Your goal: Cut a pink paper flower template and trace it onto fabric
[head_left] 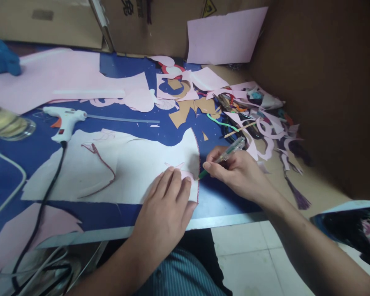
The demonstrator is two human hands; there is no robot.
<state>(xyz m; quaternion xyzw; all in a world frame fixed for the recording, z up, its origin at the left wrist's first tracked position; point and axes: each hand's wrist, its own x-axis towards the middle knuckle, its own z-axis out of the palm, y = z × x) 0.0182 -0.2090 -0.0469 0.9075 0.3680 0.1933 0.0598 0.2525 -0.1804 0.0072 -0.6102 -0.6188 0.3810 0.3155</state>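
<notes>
Head view: the right hand is closed around a pen, slanting leftward to the white sheet at its right edge; the left hand lies flat beside.

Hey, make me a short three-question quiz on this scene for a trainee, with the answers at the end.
1. Multiple choice: what holds the pen?
a) the left hand
b) the right hand
c) neither hand

2. True or false: the left hand lies over the white sheet, with its palm facing down.

3. Fill in the color: the glue gun has a white body and an ____ trigger.

Key: 1. b; 2. true; 3. orange.
</notes>
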